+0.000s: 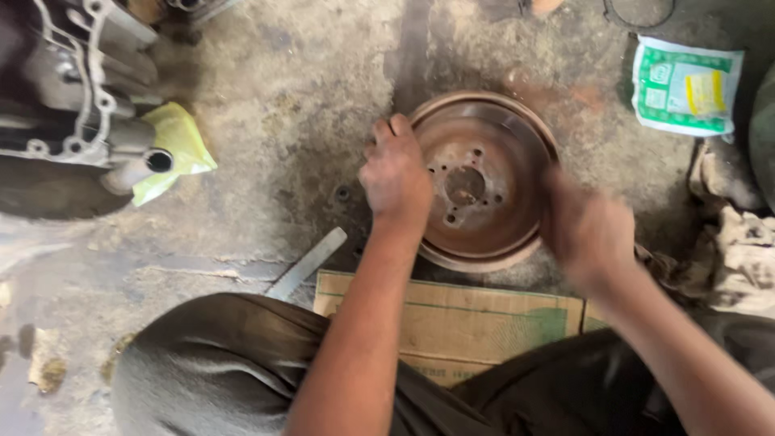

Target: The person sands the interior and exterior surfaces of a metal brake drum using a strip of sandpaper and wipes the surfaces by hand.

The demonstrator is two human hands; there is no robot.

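Where motion blurs it, right hand (588, 230) against rusty drum (483, 179).

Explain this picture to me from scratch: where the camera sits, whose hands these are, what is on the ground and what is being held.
There is one picture, taken by a camera worn on a person's head and looking down at their own bare hands. No machine is at work here.

The person crouches over a rough, dusty concrete floor. In the middle lies a round, rusty metal brake drum, open side up, with a ring of bolt holes around its centre hole. The left hand grips the drum's left rim. The right hand is at the right rim but blurred, so its grip cannot be told.

Near the knees lies a flattened brown cardboard sheet and beside it a flat grey metal bar. At upper left is a grey cast-metal engine part with a yellow plastic bag. At upper right lies a green and white packet, and dirty rags lie at the right edge.
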